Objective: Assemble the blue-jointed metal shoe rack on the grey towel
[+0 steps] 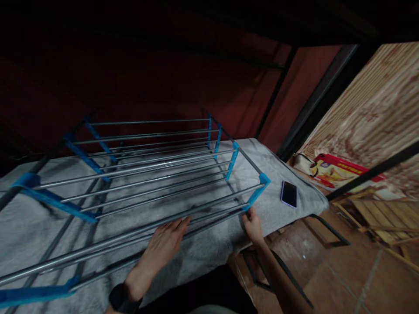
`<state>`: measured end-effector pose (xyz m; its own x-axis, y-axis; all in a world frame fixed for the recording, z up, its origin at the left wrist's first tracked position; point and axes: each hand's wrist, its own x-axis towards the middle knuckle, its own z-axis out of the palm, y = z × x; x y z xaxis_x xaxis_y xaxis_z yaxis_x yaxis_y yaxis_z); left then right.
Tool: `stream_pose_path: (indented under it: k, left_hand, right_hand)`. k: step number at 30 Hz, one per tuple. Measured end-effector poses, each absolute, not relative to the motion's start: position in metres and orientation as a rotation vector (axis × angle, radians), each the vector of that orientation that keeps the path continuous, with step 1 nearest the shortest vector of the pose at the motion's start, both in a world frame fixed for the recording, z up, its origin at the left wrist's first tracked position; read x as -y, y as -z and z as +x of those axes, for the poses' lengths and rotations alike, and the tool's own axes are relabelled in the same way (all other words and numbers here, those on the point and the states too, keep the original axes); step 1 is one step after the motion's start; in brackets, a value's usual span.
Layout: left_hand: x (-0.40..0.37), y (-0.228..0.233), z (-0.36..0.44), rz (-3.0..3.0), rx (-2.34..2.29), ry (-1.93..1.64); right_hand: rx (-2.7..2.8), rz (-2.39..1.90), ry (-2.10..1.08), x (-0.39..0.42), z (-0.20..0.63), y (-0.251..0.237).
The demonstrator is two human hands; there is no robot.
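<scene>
A rack of silver metal tubes (147, 181) with blue plastic connectors (234, 161) lies across a grey cloth-covered surface (209, 257). My left hand (166, 240) rests against the near tubes, its fingers stretched out along them rather than wrapped round. A dark watch (122, 298) is on that wrist. At the rack's near right corner, my right hand (252, 224) has its fingers closed round the lower end of a blue connector (257, 196). The fingertips of the right hand are partly hidden behind the connector.
A phone (289, 194) lies on the cloth to the right of the rack. Beyond the surface's right edge are a red and yellow package (343, 172), a wooden slatted piece (386, 218) and dark metal frame bars (376, 172). A dark red wall (163, 78) stands behind.
</scene>
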<state>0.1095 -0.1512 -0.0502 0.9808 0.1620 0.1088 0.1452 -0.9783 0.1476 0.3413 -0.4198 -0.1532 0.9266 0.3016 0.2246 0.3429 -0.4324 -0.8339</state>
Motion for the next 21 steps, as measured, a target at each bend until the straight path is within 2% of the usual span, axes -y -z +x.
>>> stream_pose_path:
  k: [13, 21]
  left_hand:
    - [0.158, 0.032, 0.109, 3.042, -0.250, 0.077]
    - [0.147, 0.033, 0.111, 2.977, -0.186, -0.007]
  right_hand:
    - [0.342, -2.191, 0.093, 0.405, 0.333, 0.155]
    - [0.350, -2.226, 0.081, 0.406, 0.333, 0.153]
